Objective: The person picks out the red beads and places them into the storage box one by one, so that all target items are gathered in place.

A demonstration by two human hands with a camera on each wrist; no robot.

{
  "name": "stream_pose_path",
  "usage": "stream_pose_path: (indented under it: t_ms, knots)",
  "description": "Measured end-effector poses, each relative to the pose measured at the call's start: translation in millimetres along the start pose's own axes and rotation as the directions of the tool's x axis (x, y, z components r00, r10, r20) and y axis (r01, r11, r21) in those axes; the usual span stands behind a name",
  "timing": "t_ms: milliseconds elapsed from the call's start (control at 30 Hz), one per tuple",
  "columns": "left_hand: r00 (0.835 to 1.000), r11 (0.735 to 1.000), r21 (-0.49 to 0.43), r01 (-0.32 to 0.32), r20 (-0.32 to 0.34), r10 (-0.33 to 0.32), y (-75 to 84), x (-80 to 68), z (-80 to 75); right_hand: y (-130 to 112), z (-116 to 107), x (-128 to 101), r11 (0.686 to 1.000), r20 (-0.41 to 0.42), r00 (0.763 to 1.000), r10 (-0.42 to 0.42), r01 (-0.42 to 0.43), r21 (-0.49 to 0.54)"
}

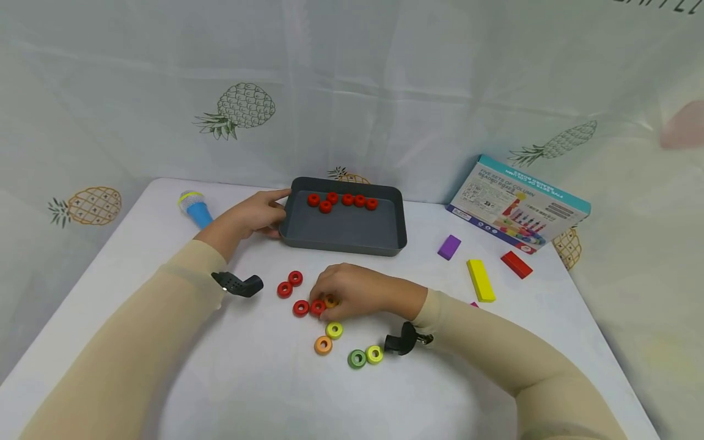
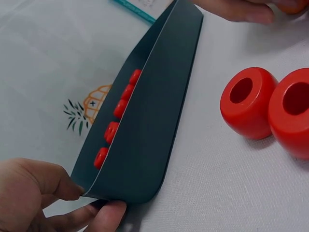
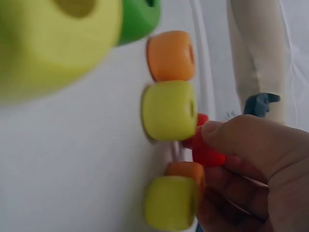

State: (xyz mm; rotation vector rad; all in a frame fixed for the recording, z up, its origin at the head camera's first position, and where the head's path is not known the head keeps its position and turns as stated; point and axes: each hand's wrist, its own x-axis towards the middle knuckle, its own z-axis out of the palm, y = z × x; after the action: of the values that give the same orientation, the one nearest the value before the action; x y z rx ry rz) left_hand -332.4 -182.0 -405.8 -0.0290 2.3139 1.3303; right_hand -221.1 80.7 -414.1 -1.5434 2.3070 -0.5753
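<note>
Red rings, six of them (image 1: pixel 342 200), already lie in the grey tray (image 1: pixel 345 239) we steady with our left hand (image 1: pixel 254 215), while our right hand (image 1: pixel 352 290) pinches another red ring (image 1: pixel 317 307) on the counter (image 1: pixel 264 379), three more (image 1: pixel 293 288) waiting.

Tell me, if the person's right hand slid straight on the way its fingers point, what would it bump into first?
Probably the loose red ring just beyond the fingertips of the right hand, which already pinches another red ring. Two more lie further along, though depth is hard to judge.
</note>
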Motion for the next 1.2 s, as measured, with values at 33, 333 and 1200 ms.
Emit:
stream_pose_path:
  t_ms: [33, 333, 1200]
  knots:
    - [1.0, 1.0, 0.001, -0.003, 0.003, 0.003, 0.3, 0.1, -0.1, -0.4, -2.1, -0.6, 1.0, -0.007, 1.0, -0.002, 0.002, 0.001]
    - [1.0, 1.0, 0.003, 0.012, 0.012, -0.012, 0.5, 1.6, 0.3, 1.3, -27.7, -7.1, 0.999, -0.078, 0.996, 0.048, -0.046, 0.028]
    - [1.0, 1.0, 0.007, -0.008, 0.011, 0.008, -0.6, 1.2, 1.6, 81.0, -114.8, 10.2, 0.963, -0.25, 0.932, 0.263, -0.27, 0.006]
